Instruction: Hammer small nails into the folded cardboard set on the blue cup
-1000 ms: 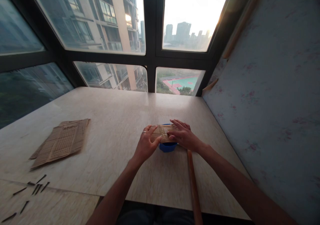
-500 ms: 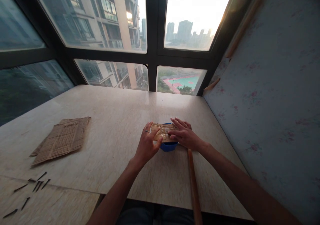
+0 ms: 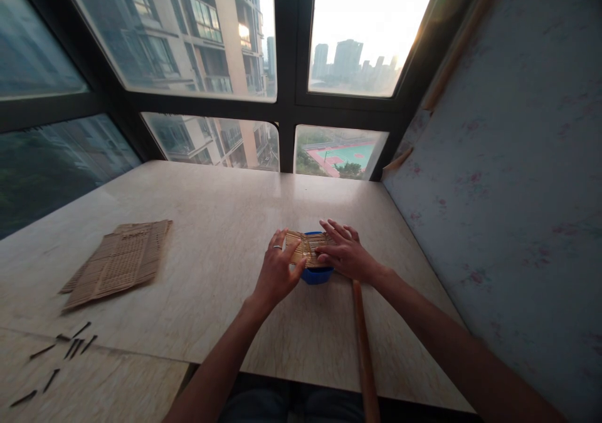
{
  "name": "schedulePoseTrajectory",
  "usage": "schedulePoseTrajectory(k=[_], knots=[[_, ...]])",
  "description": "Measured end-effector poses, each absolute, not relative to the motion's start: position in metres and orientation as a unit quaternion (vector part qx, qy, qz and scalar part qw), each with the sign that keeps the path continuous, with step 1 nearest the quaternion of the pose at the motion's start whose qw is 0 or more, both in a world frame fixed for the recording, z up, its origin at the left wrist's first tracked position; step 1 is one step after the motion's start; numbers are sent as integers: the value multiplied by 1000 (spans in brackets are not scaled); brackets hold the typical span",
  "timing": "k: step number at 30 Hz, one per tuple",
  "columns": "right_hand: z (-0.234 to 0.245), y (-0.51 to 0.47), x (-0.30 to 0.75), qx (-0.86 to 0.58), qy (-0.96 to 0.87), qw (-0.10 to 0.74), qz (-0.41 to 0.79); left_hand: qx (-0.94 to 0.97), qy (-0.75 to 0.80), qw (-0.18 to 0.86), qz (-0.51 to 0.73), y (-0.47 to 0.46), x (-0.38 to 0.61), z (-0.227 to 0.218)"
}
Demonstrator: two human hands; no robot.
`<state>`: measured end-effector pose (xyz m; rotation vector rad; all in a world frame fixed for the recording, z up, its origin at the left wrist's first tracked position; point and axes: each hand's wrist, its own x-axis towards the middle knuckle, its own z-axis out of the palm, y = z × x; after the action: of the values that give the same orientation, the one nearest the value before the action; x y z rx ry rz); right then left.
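A small panel of glued wooden sticks (image 3: 306, 248) lies across a blue bowl (image 3: 316, 276) near the middle of the pale table (image 3: 211, 222). My left hand (image 3: 276, 271), with a ring on one finger, grips the panel's left edge between fingers and thumb. My right hand (image 3: 345, 254) lies on the panel's right part with its fingers stretched out flat, pressing down.
A long wooden rod (image 3: 364, 348) runs from the bowl toward the table's near edge. Flat stick panels (image 3: 117, 263) lie at the left, and several dark loose sticks (image 3: 56, 360) are scattered at the near left. Windows stand behind, a papered wall (image 3: 508, 178) to the right.
My left hand's fingers have lifted and curled slightly onto the panel's edge. The right hand and bowl stay in place.
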<state>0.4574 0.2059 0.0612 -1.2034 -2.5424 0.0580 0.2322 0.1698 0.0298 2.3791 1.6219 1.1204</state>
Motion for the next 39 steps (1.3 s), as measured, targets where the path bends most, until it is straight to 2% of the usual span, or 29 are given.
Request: schedulePoseTrajectory(k=[4,12,19,24,33,39], knots=[[61,206,458,-418,-893,165,7,767,523,32,370,170,233,28],[61,206,472,-399,-886,233,-30,778,522,36,348,168,234,27],[49,217,482,-428,-858,256,121,797,496,74,337,167,239,26],[38,221,482,-446,-845,258,140,788,507,87,338,162,243,22],[32,223,478,-482,-831,255,111,788,520,88,317,160,245,15],[54,213,462,-441,-873,208,5,797,518,68,302,160,243,16]])
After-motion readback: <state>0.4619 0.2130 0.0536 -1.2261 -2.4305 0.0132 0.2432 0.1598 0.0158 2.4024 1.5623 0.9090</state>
